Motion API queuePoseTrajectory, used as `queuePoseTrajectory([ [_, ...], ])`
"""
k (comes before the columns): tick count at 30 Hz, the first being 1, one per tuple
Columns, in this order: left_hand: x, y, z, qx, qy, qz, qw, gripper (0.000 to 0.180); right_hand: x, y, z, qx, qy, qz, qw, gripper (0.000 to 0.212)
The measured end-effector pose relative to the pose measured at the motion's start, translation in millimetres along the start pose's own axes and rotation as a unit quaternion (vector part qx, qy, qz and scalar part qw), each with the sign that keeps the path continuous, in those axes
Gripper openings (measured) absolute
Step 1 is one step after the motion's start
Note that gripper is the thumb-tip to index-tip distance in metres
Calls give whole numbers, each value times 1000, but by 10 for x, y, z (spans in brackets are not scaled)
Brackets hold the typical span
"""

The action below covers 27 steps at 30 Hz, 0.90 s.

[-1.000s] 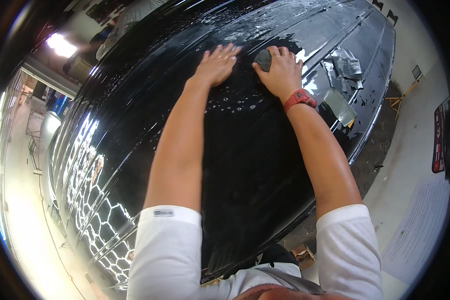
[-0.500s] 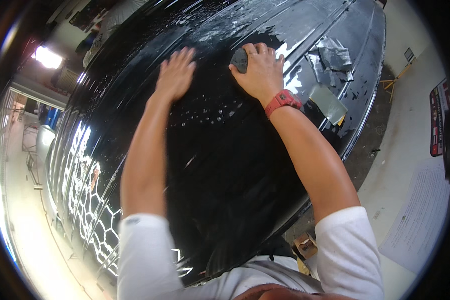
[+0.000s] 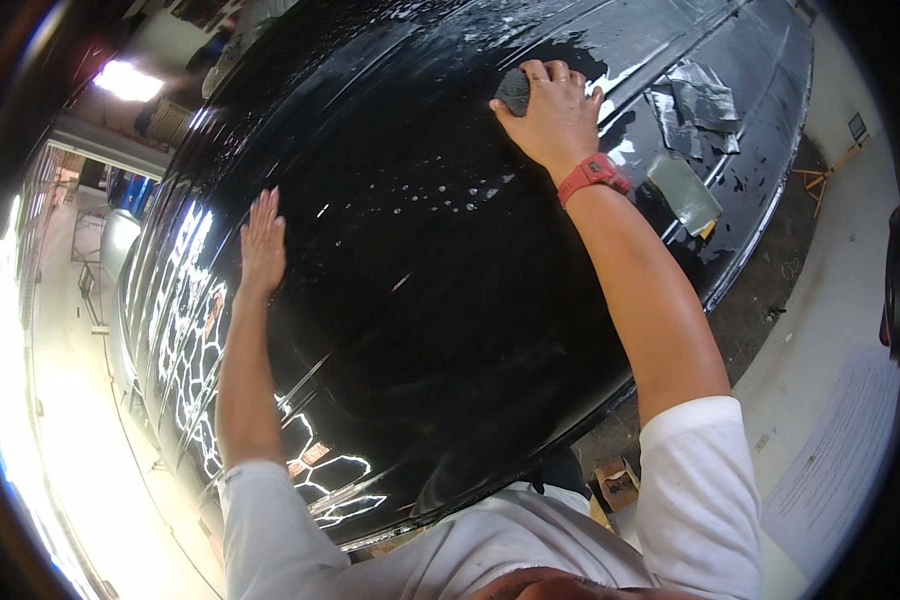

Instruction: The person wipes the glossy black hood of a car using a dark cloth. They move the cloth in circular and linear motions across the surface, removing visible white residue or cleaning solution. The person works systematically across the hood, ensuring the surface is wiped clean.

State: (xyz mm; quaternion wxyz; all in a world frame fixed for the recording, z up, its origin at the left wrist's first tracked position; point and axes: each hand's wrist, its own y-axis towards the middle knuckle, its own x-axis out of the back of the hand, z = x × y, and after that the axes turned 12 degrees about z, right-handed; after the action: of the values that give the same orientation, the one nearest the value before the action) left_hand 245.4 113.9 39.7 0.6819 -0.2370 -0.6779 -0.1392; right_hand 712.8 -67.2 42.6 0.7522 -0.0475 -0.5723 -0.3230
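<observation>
A large glossy black car panel (image 3: pixel 440 310), wet with water drops across its middle, spreads before me. My right hand (image 3: pixel 558 115) is closed on a dark grey round pad (image 3: pixel 513 92) and presses it against the panel's far part; the palm and fingers hide some of the pad. My left hand (image 3: pixel 263 245) holds nothing. Its fingers are straight and close together, and it lies flat on or just over the panel's left side; I cannot tell if it touches. A red wristwatch (image 3: pixel 595 178) circles my right wrist.
Crumpled silvery-grey sheets (image 3: pixel 700 108) and a flat grey-green sheet (image 3: pixel 685 195) lie on the panel, right of my right hand. Beyond its right edge stand a yellow stand (image 3: pixel 818 182) and a white wall with a written paper (image 3: pixel 838 455). A small box (image 3: pixel 617 485) is low right.
My left hand has swept left and nearer across the panel, away from my right hand. The right hand keeps its hold on the pad; the whole view has shifted slightly.
</observation>
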Motion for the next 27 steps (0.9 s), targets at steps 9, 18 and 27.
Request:
queuePoseTrajectory([
  [9,255,1557,-2109,-81,-11,-11,997,60,84,43,85,13,-25,16,999,65],
  [18,43,-1009,761,173,-37,29,984,59,69,16,8,-6,-43,33,998,64],
  [27,128,1199,-1879,-47,-1,-49,998,62,45,4,171,17,-36,20,999,65],
])
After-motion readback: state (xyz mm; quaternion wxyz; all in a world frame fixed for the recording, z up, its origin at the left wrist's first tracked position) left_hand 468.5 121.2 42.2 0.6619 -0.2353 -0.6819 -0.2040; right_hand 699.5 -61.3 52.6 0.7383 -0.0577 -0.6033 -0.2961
